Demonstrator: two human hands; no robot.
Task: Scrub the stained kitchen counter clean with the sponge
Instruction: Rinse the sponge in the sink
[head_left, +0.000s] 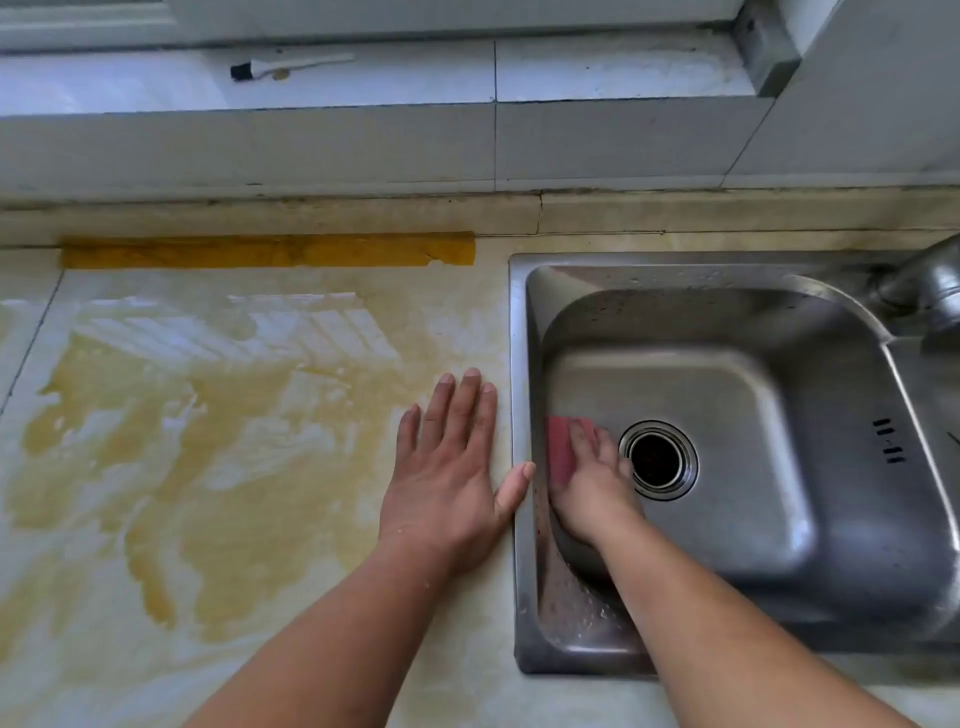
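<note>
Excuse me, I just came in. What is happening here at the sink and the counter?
A person is cleaning a kitchen counter that carries a wide yellow-brown stain, wet and smeared. The right hand presses a pink sponge against the left inner wall of the steel sink, next to the drain. The left hand lies flat and open on the counter beside the sink's rim. The stain is not yet scrubbed away. A small brush lies on the window sill behind.

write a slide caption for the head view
Right hand presses pink sponge inside steel sink; left hand flat on yellow-stained counter.
</note>
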